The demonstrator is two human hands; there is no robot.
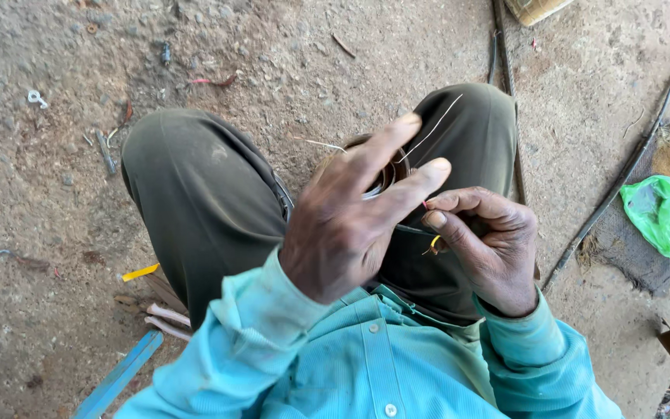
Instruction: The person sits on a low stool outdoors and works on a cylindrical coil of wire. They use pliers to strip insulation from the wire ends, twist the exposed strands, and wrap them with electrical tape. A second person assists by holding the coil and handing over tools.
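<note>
My left hand [347,217] is raised over my lap, fingers spread, wrapped around a round metal ring-shaped part [385,174] that is mostly hidden behind it. Thin pale wires [436,124] stick up from the part past my fingertips. My right hand [490,244] sits just to the right, thumb and forefinger pinched on a thin wire end with a bit of red and yellow [433,244] showing. The two hands nearly touch. I am seated, knees in dark olive trousers [195,194], sleeves turquoise.
Rough dirt and concrete floor all around. A crumpled green plastic bag [661,213] lies at right beside a long dark rod [630,155]. A blue strip [118,376], a yellow scrap [139,272], and small screws and an eye bolt [36,98] lie at left.
</note>
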